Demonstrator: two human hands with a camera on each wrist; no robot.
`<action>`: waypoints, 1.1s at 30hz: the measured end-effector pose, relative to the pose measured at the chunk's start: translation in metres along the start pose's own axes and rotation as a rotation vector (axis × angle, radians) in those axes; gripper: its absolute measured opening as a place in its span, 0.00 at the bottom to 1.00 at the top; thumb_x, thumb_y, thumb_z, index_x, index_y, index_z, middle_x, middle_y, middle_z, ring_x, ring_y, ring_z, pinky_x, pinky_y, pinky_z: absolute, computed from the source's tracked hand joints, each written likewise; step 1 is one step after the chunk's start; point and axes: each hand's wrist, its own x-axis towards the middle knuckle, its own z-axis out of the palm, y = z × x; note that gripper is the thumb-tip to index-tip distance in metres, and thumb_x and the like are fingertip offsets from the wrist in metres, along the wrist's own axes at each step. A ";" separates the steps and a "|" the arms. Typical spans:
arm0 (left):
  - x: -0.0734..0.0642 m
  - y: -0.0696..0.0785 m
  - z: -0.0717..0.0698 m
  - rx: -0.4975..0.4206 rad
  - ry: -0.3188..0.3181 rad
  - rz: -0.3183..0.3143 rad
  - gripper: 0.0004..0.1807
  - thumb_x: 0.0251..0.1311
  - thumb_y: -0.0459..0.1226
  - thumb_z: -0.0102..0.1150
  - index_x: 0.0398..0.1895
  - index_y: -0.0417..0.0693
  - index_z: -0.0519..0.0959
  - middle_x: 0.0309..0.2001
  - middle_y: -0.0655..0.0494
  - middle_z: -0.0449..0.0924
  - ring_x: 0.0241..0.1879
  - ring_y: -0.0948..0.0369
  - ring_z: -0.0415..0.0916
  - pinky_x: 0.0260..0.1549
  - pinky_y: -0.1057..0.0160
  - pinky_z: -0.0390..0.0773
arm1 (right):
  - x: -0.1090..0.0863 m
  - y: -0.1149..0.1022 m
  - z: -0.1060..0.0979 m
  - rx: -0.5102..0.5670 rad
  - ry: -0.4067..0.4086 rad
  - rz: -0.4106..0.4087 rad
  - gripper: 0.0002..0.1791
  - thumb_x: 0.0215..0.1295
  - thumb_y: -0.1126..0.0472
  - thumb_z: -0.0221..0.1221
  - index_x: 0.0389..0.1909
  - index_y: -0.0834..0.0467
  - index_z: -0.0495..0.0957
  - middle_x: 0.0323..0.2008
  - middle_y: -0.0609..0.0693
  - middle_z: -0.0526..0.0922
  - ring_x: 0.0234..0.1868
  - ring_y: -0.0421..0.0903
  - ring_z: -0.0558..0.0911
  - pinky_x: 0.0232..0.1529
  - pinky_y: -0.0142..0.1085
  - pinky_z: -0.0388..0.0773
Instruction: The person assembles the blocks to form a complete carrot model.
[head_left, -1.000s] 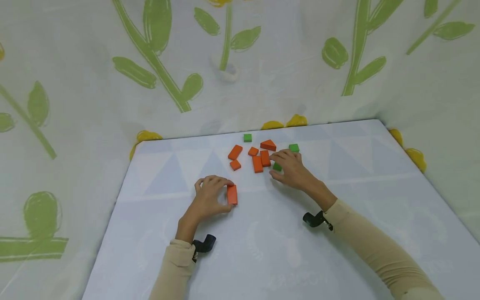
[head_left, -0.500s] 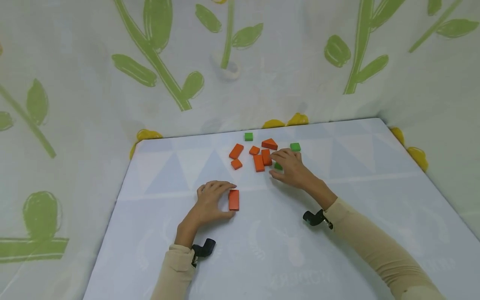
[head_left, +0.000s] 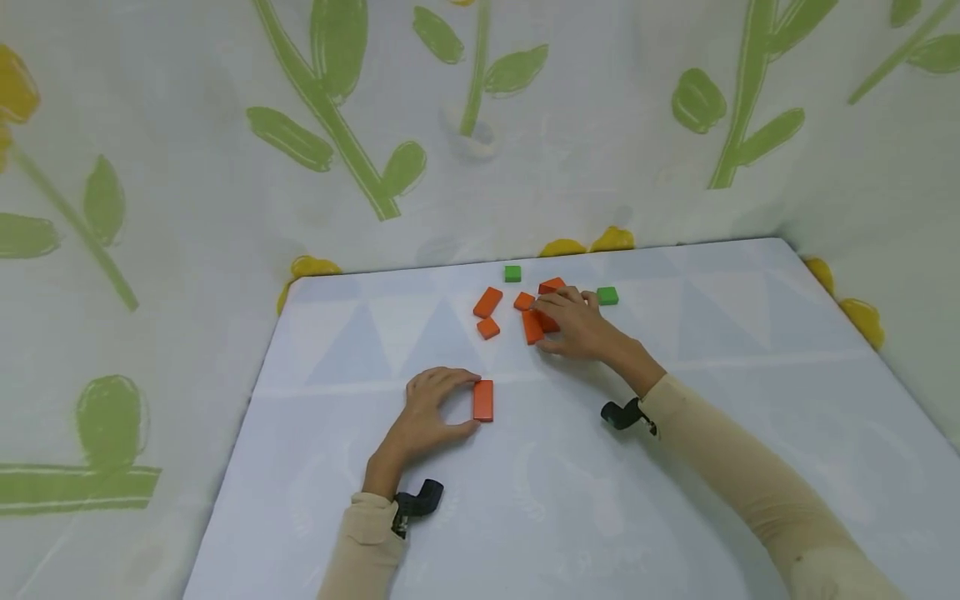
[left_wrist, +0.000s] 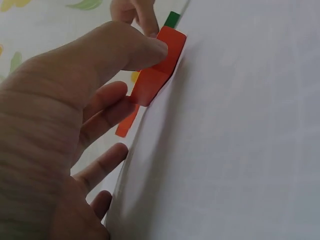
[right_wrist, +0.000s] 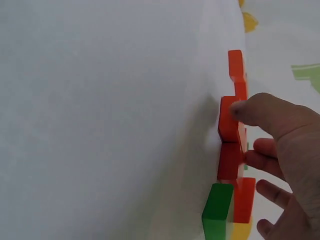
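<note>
In the head view, my left hand (head_left: 431, 408) spans an orange rectangular block (head_left: 483, 401) lying on the table, thumb at its near end and fingertips at its far end. The left wrist view shows the thumb on the block's (left_wrist: 159, 65) near face. Farther back, my right hand (head_left: 581, 325) reaches over a cluster of orange blocks. Its thumb and fingers pinch an upright-looking orange rectangular block (head_left: 532, 327) by its two ends. Seen from the right wrist, the thumb presses that block's (right_wrist: 228, 119) end. Another orange block (head_left: 550, 322) is partly hidden beneath the right hand.
Left of the cluster lie an orange rectangular block (head_left: 488, 302) and small orange pieces (head_left: 488, 328). Behind is an orange triangular block (head_left: 551, 286). Green blocks (head_left: 512, 273) sit around the cluster. The white table (head_left: 600, 483) meets a patterned cloth (head_left: 570, 150) at the back.
My right hand has moved left from beside the green block onto the orange blocks. My left hand drew its block slightly nearer, then stayed with it. The head view has shifted a little.
</note>
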 end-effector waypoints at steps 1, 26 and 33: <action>0.000 0.001 0.001 0.002 -0.002 0.002 0.32 0.52 0.49 0.73 0.63 0.63 0.76 0.60 0.69 0.74 0.66 0.58 0.59 0.65 0.45 0.50 | 0.001 0.000 -0.001 0.007 -0.012 0.008 0.37 0.61 0.49 0.69 0.70 0.53 0.70 0.70 0.52 0.69 0.70 0.55 0.58 0.64 0.59 0.52; -0.001 -0.002 -0.003 0.037 0.020 0.001 0.26 0.55 0.51 0.70 0.59 0.65 0.80 0.59 0.66 0.76 0.66 0.58 0.62 0.66 0.44 0.52 | -0.059 -0.057 0.006 0.089 0.134 -0.192 0.29 0.53 0.48 0.73 0.56 0.51 0.80 0.54 0.45 0.78 0.62 0.48 0.65 0.53 0.50 0.59; 0.000 -0.003 0.000 0.024 0.013 -0.001 0.26 0.55 0.52 0.70 0.59 0.65 0.79 0.59 0.68 0.75 0.66 0.59 0.61 0.67 0.45 0.51 | -0.064 -0.071 0.016 0.036 0.108 -0.205 0.30 0.53 0.46 0.73 0.57 0.51 0.80 0.55 0.47 0.78 0.62 0.49 0.66 0.59 0.54 0.58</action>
